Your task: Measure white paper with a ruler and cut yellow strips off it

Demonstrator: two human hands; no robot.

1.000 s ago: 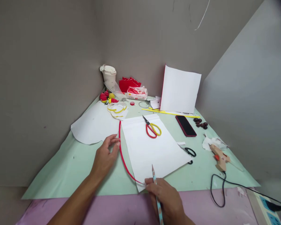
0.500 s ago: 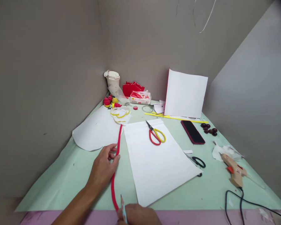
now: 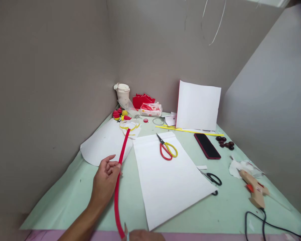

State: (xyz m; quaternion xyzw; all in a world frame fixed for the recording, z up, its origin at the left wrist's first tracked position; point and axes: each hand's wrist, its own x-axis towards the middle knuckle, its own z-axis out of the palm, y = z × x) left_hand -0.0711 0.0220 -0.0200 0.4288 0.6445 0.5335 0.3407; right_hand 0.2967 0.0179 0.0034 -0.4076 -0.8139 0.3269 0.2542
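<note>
A long red strip (image 3: 116, 199) runs from the table's front edge up over the white sheet at the left. My left hand (image 3: 104, 180) pinches it near its middle between thumb and fingers, the other fingers loosely curled. At the bottom edge my right hand (image 3: 145, 235), partly cut off by the picture, is closed around a light blue pencil (image 3: 126, 231) with its tip pointing up. The strip's near end lies right by this hand; whether the fingers also grip it is hidden. Red-and-yellow-handled scissors (image 3: 167, 147) rest on a white sheet (image 3: 170, 187) to the right.
Black-handled scissors (image 3: 214, 179) lie partly under the sheet. Farther right are a phone (image 3: 207, 146), dark round beads (image 3: 225, 142) and a glue gun (image 3: 254, 189) with its cable. A white board (image 3: 198, 105), tissue pack (image 3: 151, 109) and lidded tub (image 3: 122, 93) stand behind.
My left hand has shifted slightly left with the red strip, whose upper end now tilts right. My right hand with the pencil sits lower in the picture. The view has tipped up a little.
</note>
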